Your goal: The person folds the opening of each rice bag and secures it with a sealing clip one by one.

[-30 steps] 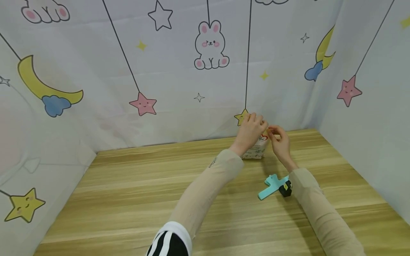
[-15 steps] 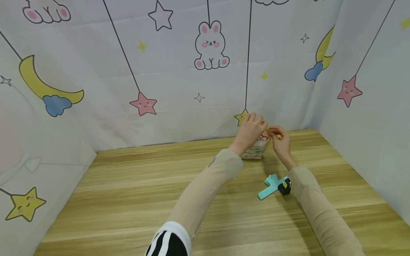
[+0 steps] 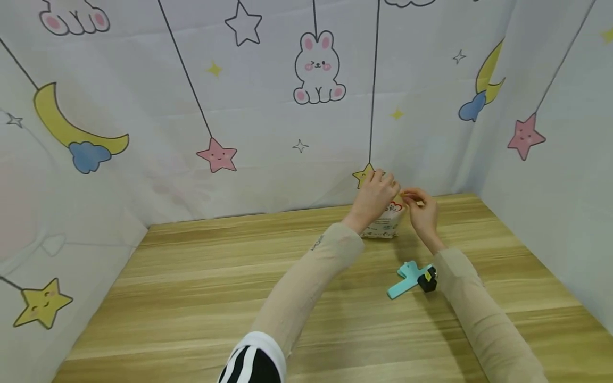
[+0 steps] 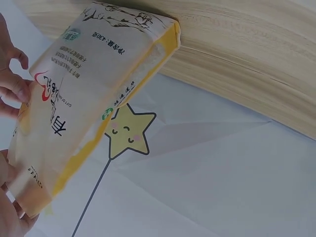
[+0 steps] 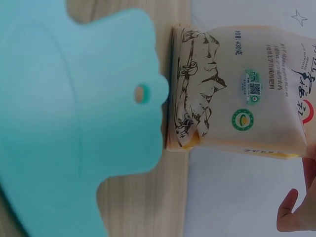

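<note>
A white bag (image 5: 242,74) with yellow side panels, Chinese print and a 430克 mark stands on the back of the table. In the head view my left hand (image 3: 375,197) grips its top, covering much of the bag's upper part. At the bag's upper right edge, my right hand (image 3: 422,213) pinches a yellowish bit with thumb and fingertips. Its thumb shows beside the bag in the right wrist view. A turquoise bag clip (image 3: 404,279), with a long bar and a handle, lies on the table below the right wrist; it looms large in the right wrist view.
The wooden table (image 3: 206,276) ends at a white cloth backdrop (image 3: 268,106) with printed stars, moons and a rabbit, close behind the bag. Another cloth side (image 3: 565,213) rises along the right. A black wrist camera (image 3: 428,279) overlaps the clip's right part.
The right hand has shifted very slightly right, and a little more of the bag's upper right side shows. My left hand stays at the bag's top. The head view has turned a little.
</note>
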Tool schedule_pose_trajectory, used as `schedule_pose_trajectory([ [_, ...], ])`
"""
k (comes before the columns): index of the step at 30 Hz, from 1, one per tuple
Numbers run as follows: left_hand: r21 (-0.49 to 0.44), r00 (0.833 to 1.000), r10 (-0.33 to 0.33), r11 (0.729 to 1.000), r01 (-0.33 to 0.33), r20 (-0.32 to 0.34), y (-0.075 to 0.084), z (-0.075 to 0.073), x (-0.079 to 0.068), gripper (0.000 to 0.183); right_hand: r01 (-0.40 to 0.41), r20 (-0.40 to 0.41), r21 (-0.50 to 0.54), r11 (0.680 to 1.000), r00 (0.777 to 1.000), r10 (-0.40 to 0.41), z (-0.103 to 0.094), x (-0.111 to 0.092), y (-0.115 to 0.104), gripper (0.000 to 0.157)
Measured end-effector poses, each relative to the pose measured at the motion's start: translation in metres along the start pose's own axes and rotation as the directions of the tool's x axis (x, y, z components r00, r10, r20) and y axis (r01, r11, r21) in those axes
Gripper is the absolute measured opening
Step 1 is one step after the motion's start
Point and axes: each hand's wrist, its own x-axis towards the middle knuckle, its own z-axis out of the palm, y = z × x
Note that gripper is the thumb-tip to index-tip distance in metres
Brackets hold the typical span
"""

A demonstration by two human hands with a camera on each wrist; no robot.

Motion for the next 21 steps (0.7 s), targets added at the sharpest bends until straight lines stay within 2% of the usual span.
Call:
schedule_pose_trajectory([
  [3,-0.044,1.0,-0.011,0.999,0.011,0.016,0.0,-0.001,0.001,0.025,0.016,0.01,0.012,1.0,1.0,-0.016,-0.001,0.001,0.013,0.015],
  [7,-0.077,0.998,-0.022,0.997,0.026,0.057,0.0,-0.002,0.001,0.027,0.022,0.036,0.04,0.999,0.999,-0.023,-0.004,-0.001,0.012,0.019],
  [13,-0.079,0.998,-0.035,0.996,0.04,0.061,0.001,-0.003,0.001,0.027,0.013,0.071,0.138,0.99,0.997,-0.023,-0.009,-0.004,-0.01,0.02],
  [17,-0.071,0.999,-0.036,0.997,0.039,0.04,0.001,-0.003,0.001,0.027,0.02,0.077,0.149,0.989,0.996,-0.032,-0.008,-0.004,-0.022,0.02],
  [21,-0.082,0.999,-0.038,0.996,0.04,0.03,0.001,-0.002,0.0,0.026,0.032,0.064,0.173,0.984,0.997,-0.043,-0.005,-0.003,-0.025,0.02],
])
